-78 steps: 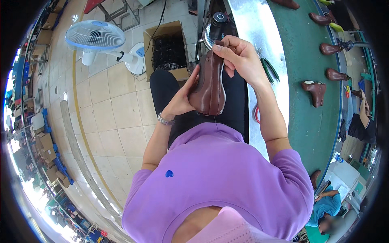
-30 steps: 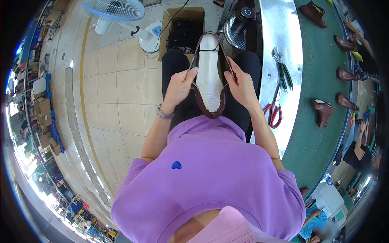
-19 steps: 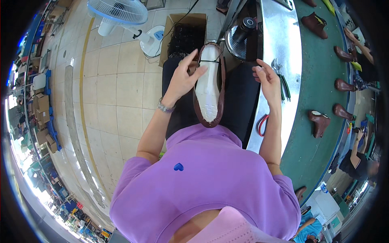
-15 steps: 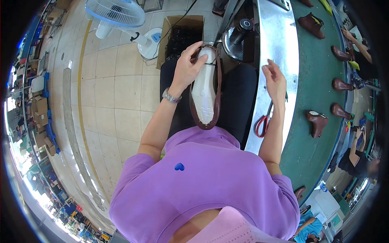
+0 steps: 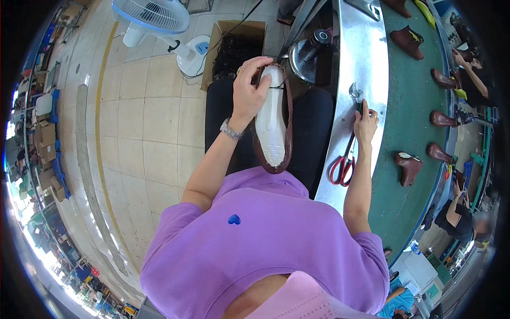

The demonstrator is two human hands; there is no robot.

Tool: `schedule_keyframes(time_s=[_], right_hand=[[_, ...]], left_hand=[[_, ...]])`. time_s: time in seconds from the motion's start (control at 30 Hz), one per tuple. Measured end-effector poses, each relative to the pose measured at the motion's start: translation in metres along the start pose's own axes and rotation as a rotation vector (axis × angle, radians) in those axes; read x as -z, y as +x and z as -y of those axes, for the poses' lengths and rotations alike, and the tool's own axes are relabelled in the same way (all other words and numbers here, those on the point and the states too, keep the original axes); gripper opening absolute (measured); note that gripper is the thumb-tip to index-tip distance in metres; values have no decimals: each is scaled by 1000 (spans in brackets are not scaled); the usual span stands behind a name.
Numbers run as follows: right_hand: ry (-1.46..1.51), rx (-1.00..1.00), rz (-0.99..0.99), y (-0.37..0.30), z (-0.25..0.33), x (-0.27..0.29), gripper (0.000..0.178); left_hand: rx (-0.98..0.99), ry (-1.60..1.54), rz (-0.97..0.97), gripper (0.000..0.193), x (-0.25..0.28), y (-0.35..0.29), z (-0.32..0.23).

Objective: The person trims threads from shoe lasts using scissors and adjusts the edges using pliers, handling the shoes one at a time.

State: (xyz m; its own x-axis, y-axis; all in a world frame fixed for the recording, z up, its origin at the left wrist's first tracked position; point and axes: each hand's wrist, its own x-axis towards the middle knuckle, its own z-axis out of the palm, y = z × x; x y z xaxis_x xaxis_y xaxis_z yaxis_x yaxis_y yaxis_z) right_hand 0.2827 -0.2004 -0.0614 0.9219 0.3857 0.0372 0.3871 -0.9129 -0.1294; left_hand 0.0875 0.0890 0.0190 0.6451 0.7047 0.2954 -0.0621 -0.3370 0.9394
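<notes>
A brown shoe upper (image 5: 287, 139) lies sole side up over my lap, with a white insole (image 5: 271, 125) facing me and a dark cord across it near the far end. My left hand (image 5: 249, 95) is closed round the upper's far left edge, its thumb on the insole. On the metal bench to the right, my right hand (image 5: 365, 126) grips the dark handle of pincers (image 5: 356, 92); their metal jaws point away from me. Scissors with red handles (image 5: 341, 170) rest on the bench just nearer than that hand, their blades partly beneath it.
A green conveyor belt (image 5: 396, 133) carrying several brown shoes (image 5: 408, 167) runs beyond the metal bench (image 5: 366, 48). Ahead stand a cardboard box (image 5: 212, 40) of black material, a white-blue fan (image 5: 154, 18) and a round perforated metal part (image 5: 304, 69). Co-workers (image 5: 458, 215) are at the far right.
My right hand has come down onto the bench and closed on the pincers, which its arm mostly hid before. The left hand keeps its hold on the shoe upper.
</notes>
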Motion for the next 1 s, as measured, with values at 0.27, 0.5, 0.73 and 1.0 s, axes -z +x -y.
schedule_keyframes(time_s=[0.27,0.5,0.73,1.0], right_hand=[[126,2,-175,-12,-1,13,49],[210,-360,11,-130,-2,56,29],[275,-353,215,-180,3,60,36],[1533,-310,916,-144,83,142,74]], left_hand=[[-29,127,73,43,7,-21,-9],[272,36,151,64,29,-66,-15],[388,-167,166,60,22,-70,-21],[351,-98,95,62,12,-102,-20]])
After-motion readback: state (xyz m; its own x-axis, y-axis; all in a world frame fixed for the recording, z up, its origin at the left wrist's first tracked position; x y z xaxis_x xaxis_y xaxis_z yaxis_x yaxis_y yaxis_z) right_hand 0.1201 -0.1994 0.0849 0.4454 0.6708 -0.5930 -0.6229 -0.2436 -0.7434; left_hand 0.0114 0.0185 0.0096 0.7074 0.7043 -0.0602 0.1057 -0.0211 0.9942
